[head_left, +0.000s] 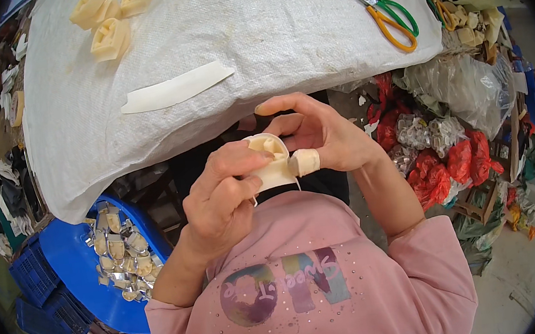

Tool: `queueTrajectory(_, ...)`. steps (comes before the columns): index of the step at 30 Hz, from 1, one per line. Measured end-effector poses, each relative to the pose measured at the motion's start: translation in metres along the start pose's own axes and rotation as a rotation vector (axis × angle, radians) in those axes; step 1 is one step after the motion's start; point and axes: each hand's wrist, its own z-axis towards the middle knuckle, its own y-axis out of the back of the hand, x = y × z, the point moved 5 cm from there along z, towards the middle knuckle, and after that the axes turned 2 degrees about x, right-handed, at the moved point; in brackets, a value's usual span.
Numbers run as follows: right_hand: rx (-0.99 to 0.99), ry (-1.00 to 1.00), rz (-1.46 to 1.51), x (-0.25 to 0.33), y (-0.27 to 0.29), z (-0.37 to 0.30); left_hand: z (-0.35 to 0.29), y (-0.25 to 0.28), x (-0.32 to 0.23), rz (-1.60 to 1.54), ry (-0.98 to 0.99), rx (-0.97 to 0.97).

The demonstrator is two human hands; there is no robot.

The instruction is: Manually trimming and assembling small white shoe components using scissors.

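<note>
In front of my chest is a hollow cream moulded block [268, 146] with ribs inside. A thin white strip [277, 175] curves around its side. The fingers and thumb of my left hand [221, 188] are closed on the block from the left. At its right side, the thumb of my right hand [326, 135], wrapped in a beige cover [306, 161], presses against the edge. My right index finger is raised away from the block, while the other fingers curl behind it. A loose white strip [178, 88] lies on the covered table ahead.
White woven sheeting [234, 33] covers the table. Several cream blocks [110, 39] sit at its far left; scissors [376, 12] with green and orange handles lie open at right. A blue basin [83, 271] holds several silver-edged pieces [119, 248]. Red plastic bags [456, 163] crowd the right.
</note>
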Motion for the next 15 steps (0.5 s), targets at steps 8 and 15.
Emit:
queueTrajectory(8, 0.054, -0.006, -0.288, 0.007, -0.004, 0.006, 0.005, -0.004, -0.004, 0.196, -0.080, 0.103)
queueTrajectory(15, -0.177, 0.282, -0.454, 0.005, -0.003, 0.006, -0.002, 0.002, 0.014, -0.110, 0.319, -0.216)
